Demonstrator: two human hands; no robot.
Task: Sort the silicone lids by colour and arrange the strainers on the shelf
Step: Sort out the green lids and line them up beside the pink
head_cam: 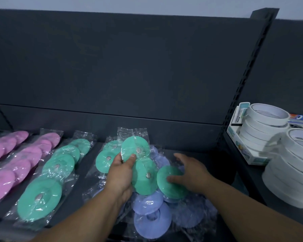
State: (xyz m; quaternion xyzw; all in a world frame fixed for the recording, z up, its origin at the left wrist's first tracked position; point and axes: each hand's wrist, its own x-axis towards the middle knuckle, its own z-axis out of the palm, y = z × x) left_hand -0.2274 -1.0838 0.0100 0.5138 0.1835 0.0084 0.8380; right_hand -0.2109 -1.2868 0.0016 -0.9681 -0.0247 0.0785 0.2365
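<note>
One dark shelf (205, 160), grey back panel (129, 67).

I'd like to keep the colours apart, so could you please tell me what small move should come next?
Probably lift the green lid under the right hand off the purple lids and onto the green row; the left hand grips a bagged lid.

Lid rows (58, 165) left on shelf (214, 160), lid pile (152, 215) centre, tape rolls (264, 123) right

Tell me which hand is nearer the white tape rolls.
Right. The right hand touches a green lid left of the tape rolls; the left hand grips a bagged lid farther left.
</note>
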